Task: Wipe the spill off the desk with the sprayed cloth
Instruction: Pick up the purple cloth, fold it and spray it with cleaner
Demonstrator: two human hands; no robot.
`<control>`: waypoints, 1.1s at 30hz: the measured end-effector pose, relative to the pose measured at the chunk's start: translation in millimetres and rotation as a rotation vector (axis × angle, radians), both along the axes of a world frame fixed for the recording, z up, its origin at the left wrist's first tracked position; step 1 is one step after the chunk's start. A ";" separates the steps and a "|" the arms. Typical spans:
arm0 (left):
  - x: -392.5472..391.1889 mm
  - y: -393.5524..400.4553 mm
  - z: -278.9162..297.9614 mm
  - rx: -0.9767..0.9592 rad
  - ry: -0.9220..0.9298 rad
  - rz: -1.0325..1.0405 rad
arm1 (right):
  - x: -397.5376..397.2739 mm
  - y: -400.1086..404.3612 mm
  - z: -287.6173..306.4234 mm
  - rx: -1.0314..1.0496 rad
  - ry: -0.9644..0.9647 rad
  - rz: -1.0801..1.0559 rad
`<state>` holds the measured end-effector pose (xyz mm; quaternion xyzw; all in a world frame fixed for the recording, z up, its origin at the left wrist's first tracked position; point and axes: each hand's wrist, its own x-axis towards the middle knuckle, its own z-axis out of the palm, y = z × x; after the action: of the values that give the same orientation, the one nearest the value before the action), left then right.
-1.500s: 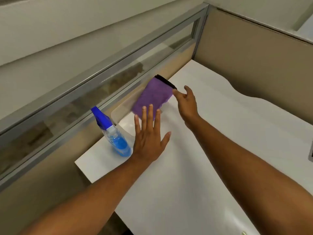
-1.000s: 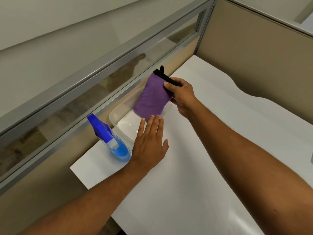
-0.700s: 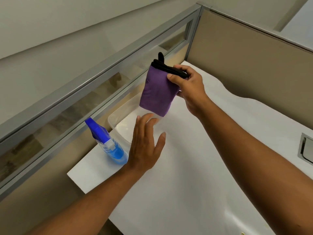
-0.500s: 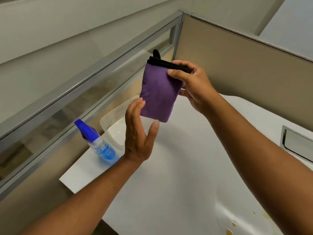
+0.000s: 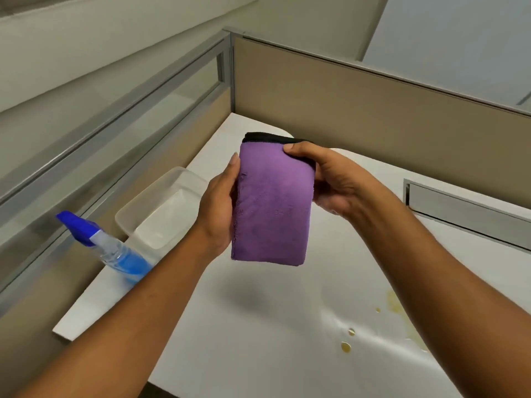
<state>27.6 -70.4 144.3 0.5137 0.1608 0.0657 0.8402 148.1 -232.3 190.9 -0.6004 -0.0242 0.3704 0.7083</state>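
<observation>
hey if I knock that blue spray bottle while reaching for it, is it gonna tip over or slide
The spray bottle probably tips rather than slides: it looks tall and narrow, with the trigger head overhanging one side. The blue liquid seems to fill only the lower part, which may steady it somewhat. It stands near the desk edge, beside the plastic container, so a fall could carry it off.

Both forearms bare, reaching fwd from bottom corners, converging mid-frame, raised above desk (image 5: 258, 326). L hand (image 5: 218, 208) upright, palm facing right, thumb tip up along left edge of purple cloth (image 5: 273, 205), fingers hidden behind it. R hand (image 5: 330, 179) gripping cloth's top right corner, thumb on front face, fingers wrapped behind. Wrists roughly level, both slightly bent inward.
</observation>
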 end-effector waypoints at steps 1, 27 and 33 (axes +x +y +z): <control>0.7 -5.4 0.2 0.056 0.000 -0.027 | -6.3 -7.5 -3.5 0.041 0.073 -0.050; 14.3 -41.0 -27.8 0.798 0.079 -0.064 | -64.2 -63.5 -97.4 0.745 0.489 0.247; -11.9 -25.0 -27.1 0.613 0.067 -0.038 | -60.3 -50.2 -101.4 0.703 0.503 0.329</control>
<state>15.7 -95.5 117.2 0.7478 0.1516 0.0786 0.6416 87.8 -282.5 89.5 -0.2032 -0.0708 0.5815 0.7845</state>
